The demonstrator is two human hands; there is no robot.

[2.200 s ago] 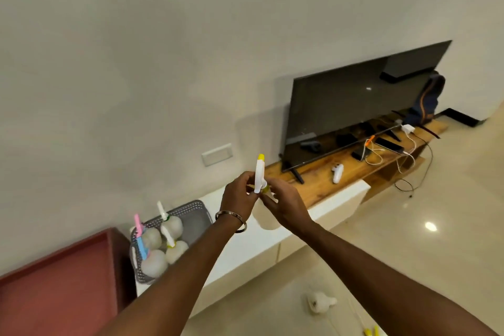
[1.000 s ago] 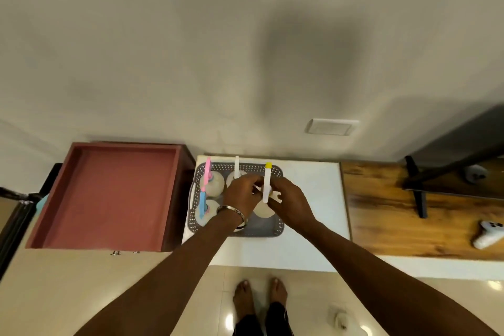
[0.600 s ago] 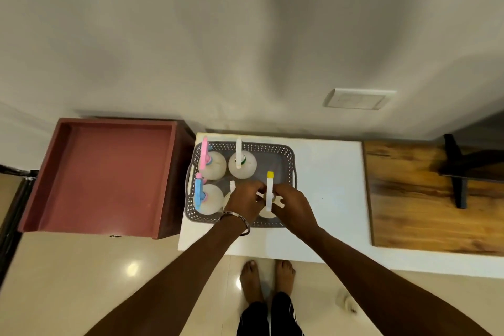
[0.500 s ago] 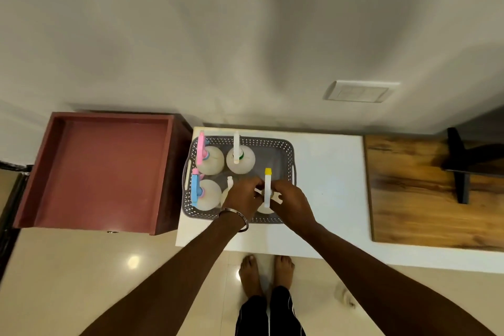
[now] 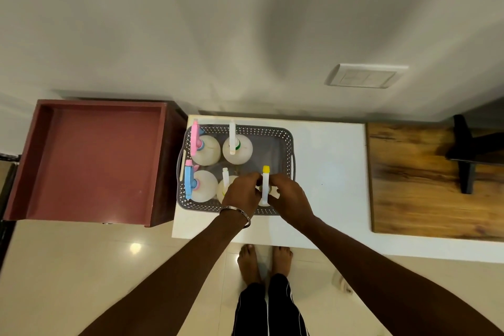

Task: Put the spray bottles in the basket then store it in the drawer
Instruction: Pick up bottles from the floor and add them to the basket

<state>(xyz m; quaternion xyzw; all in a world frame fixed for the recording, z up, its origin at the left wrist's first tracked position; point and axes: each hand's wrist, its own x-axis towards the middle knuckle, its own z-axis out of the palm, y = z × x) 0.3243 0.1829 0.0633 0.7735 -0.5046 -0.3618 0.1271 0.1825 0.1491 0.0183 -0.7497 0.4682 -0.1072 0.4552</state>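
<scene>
Both hands are meeting over the front right part of the basket (image 5: 286,134), which is sitting on the left end of the white worktop (image 5: 330,172), its left wall along the worktop's left edge. The left hand (image 5: 241,191), with a bangle (image 5: 236,211) on its wrist, is pinching at the neck of the yellow-tipped bottle (image 5: 265,181), fingers closed on it just under the sprayer head. The right hand (image 5: 290,196) is gripping the same bottle from the other side, fingers curled around its neck and shoulder. The bottle is standing upright inside the basket near its front wall; whether its base is resting on the basket floor cannot be told, since the hands are covering its body.

Four other bottles are standing in the basket: the pink bottle (image 5: 206,148) in the back left corner, the green-collared bottle (image 5: 237,147) just right of it, the blue bottle (image 5: 200,184) in the front left corner, and a white-headed bottle (image 5: 225,185) beside it, partly hidden by the left hand. The back right part of the basket is lying bare.

The red drawer (image 5: 92,161) is standing open just left of the worktop. A wooden top (image 5: 425,185) is adjoining the worktop's right edge, with a black stand foot (image 5: 465,155) on it. The person's bare feet (image 5: 261,259) are showing on the tiled floor (image 5: 81,275) below the front edge.
</scene>
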